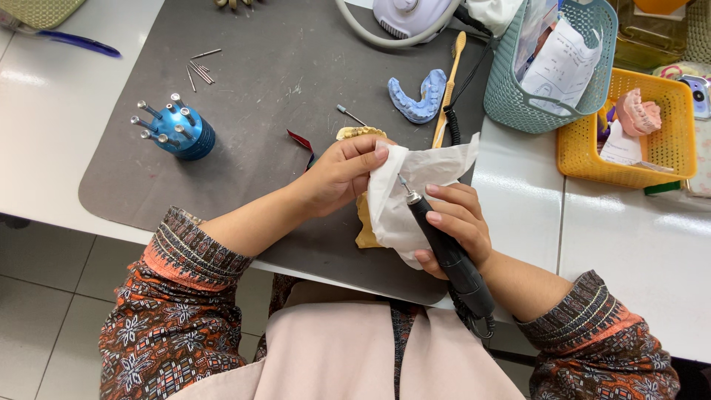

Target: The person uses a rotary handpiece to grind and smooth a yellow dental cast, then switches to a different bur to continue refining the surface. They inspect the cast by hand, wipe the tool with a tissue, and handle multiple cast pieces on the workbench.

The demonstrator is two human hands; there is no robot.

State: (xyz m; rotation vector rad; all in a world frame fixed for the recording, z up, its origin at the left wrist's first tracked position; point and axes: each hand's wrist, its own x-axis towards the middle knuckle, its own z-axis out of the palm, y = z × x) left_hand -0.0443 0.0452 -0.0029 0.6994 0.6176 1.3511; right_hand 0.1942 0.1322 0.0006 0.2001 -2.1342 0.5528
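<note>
Seen from the head camera, a person in patterned sleeves is working at a grey mat (pixel 252 133) laid on a white table (pixel 44 126). The left hand (pixel 342 176) is closing around a yellowish dental cast (pixel 366 226) and a crumpled white tissue (pixel 415 196), thumb and fingers pressing the tissue against the cast. The right hand (pixel 458 226) is gripping a black rotary handpiece (pixel 444 248) like a pen, its thin bur tip touching the tissue; the handpiece's coiled cord is trailing down by the wrist. The cast is sitting between both hands, just above the mat's near edge, mostly hidden by the tissue.

Farther back on the mat, a blue bur holder (pixel 185 133) is standing with several burs upright, loose burs (pixel 198 70) are lying beyond it, and a blue impression tray (pixel 419 96) is resting beside a wooden-handled toothbrush (pixel 449 85). To the right, a teal basket (pixel 518 104) is holding papers, and a yellow basket (pixel 629 159) is holding a pink cast (pixel 638 112).
</note>
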